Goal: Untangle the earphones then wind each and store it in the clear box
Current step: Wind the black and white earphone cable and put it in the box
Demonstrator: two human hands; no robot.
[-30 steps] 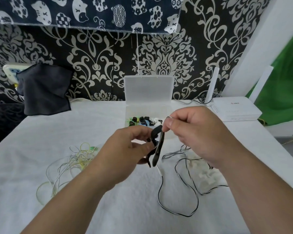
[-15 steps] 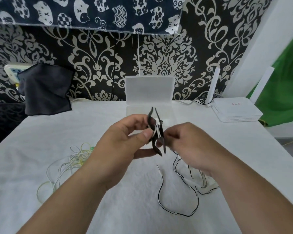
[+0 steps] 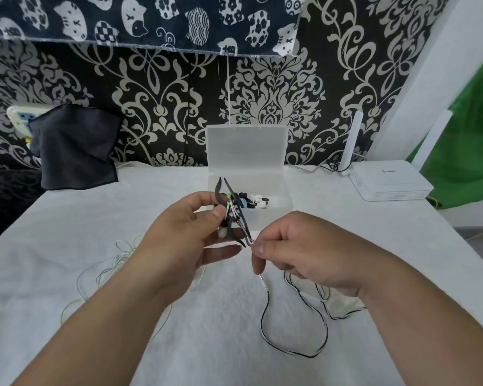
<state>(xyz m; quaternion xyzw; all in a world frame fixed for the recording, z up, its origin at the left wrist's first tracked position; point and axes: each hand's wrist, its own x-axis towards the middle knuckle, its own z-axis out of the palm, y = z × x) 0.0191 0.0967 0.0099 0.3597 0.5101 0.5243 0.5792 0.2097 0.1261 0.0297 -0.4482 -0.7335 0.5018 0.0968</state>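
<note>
Nearest, the slack black-and-white cord lies in a loose loop on the white table, its plug end just under the right hand. It looks left free there so it can feed upward without snagging. That hand pinches the cord between thumb and forefinger just below the bundle, probably to keep it taut for the next turn. The left hand grips the black earphones between thumb and curled fingers, hooks upright, so they serve as a fixed core to wind on; a few turns already sit round them. Behind the left wrist a green set lies tangled on the table, apparently waiting its turn. Just beyond the hands stands the box, its lid raised and several earphones inside, close enough for a short drop. Farther off are a router to the right and a dark cloth to the left. Half a second ago the right hand was hard against the bundle; it has since drawn down and to the right, and a second ago it was above the hooks, so it seems to be circling.
</note>
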